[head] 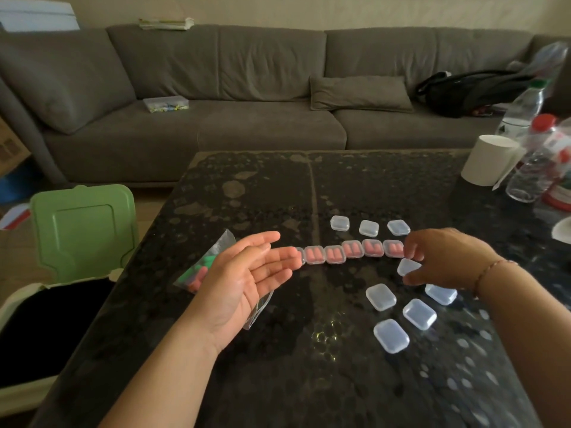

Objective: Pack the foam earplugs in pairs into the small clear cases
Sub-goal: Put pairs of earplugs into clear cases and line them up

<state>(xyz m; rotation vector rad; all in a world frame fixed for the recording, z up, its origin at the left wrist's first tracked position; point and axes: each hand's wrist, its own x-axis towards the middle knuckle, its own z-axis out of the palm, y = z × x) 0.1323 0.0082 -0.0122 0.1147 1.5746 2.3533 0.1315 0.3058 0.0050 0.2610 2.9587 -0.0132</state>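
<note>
You have a single wide-angle view from your head, looking forward and down over the dark table (309,350). It sits close above your two forearms, which enter from the bottom edge. Farther off, it faces the grey sofa (247,88) straight ahead.

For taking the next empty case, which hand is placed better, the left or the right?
Right. The right hand already curls over an empty clear case, with more empty cases just beside it. The left hand is open, palm up, over the bag of earplugs, farther from the empty cases.
</note>
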